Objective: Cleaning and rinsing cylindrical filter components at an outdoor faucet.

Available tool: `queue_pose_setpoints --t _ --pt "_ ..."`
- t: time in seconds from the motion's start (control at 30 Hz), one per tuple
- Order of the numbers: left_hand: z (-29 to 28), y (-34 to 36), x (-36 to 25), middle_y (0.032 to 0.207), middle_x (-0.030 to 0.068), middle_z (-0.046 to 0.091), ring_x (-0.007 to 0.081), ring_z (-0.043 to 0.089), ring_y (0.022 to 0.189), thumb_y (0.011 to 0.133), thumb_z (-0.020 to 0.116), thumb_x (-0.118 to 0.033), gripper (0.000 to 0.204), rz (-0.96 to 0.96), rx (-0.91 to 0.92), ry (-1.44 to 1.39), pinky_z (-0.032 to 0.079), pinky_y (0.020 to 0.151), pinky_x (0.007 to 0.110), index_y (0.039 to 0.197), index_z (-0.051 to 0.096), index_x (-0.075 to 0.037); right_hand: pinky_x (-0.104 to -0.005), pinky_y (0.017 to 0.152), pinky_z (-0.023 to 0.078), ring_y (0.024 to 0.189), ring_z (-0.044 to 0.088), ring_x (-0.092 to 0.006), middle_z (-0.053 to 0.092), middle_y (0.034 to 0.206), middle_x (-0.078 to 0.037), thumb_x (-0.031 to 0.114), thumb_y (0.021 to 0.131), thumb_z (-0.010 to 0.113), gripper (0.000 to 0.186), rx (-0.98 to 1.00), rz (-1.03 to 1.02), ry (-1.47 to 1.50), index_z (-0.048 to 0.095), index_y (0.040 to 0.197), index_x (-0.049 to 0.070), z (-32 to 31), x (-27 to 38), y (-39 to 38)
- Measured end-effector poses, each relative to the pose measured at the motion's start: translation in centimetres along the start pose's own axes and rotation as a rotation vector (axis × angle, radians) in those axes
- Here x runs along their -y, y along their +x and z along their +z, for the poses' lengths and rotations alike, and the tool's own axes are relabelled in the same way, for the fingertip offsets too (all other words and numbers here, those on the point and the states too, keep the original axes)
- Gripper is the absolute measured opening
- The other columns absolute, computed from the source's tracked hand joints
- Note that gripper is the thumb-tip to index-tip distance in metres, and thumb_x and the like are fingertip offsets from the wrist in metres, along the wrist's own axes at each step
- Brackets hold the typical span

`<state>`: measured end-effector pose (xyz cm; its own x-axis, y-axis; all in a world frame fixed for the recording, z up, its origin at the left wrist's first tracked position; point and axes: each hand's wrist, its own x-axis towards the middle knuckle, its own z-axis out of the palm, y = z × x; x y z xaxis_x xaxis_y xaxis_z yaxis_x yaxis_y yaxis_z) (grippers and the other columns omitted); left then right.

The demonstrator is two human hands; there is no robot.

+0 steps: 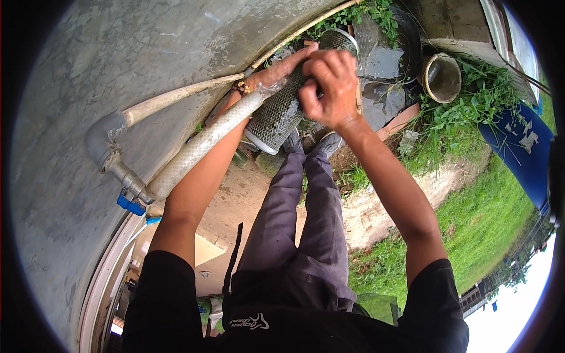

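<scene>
I hold a cylindrical grey mesh filter with white end rims in front of me, tilted, above my feet. My right hand is clamped over its upper side with fingers curled. My left hand grips the far side of the same cylinder, partly hidden behind it; a bracelet sits on that wrist. A clear braided hose runs from near the filter's lower end down to a metal valve with a blue handle.
A big grey concrete tank wall fills the left, with a pale pipe and elbow along it. An old pot lies in weeds at the upper right. A blue tarp, grass and bare soil lie to the right.
</scene>
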<state>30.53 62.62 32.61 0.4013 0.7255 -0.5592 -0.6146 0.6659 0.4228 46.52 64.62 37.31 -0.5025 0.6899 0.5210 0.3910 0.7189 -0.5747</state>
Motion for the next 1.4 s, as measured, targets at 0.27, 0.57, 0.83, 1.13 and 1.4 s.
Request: queue_pose_setpoints --t 0.27,0.57,0.83,1.13,1.4 --pt "2.4 0.1 -2.3 0.135 0.0121 0.056 0.0192 0.063 0.107 0.100 0.057 -0.034 0.045 0.303 -0.138 0.473 0.051 0.100 0.035 0.132 0.053 -0.002 -0.0404 0.066 0.038 0.078 0.047 -0.0259 0.052 0.084 -0.007 0.018 0.062 0.059 0.018 0.011 -0.160 0.007 0.055 0.077 0.010 -0.1 -0.6 0.6" --pt "-0.7 0.5 -2.4 0.121 0.0125 0.063 0.0170 0.066 0.101 0.104 0.051 -0.031 0.039 -0.206 0.450 -0.001 0.055 0.097 0.037 0.128 0.054 -0.001 -0.0385 0.074 0.040 0.083 0.051 -0.0254 0.057 0.089 -0.008 0.015 0.061 0.057 0.025 0.131 -0.195 0.273 0.061 0.085 0.010 1.5 5.5 -1.5" --pt "-4.6 0.7 1.1 0.134 0.0168 0.055 0.0201 0.054 0.125 0.105 0.043 -0.030 0.042 0.344 0.064 0.332 0.050 0.104 0.036 0.133 0.052 0.001 -0.0420 0.072 0.042 0.080 0.049 -0.0297 0.055 0.086 -0.011 0.008 0.064 0.059 0.020 -0.081 0.058 0.017 0.058 0.084 0.004 0.6 -2.1 0.7" --pt "-0.2 -0.4 0.4 0.125 0.0192 0.061 0.0238 0.064 0.109 0.101 0.054 -0.035 0.061 0.611 -0.115 0.678 0.052 0.101 0.037 0.144 0.036 0.005 -0.0395 0.071 0.042 0.084 0.054 -0.0245 0.059 0.092 -0.007 0.016 0.065 0.059 0.023 0.188 -0.326 0.081 0.062 0.086 0.008 0.6 1.4 -0.4" --pt "0.8 -1.2 1.2 0.126 0.0114 0.061 0.0172 0.065 0.100 0.102 0.052 -0.035 0.052 0.288 -0.086 0.561 0.052 0.099 0.033 0.144 0.043 -0.005 -0.0407 0.071 0.043 0.080 0.052 -0.0259 0.055 0.087 -0.010 0.014 0.071 0.058 0.016 0.241 -0.209 0.109 0.057 0.085 0.005 -0.3 1.0 -0.8"
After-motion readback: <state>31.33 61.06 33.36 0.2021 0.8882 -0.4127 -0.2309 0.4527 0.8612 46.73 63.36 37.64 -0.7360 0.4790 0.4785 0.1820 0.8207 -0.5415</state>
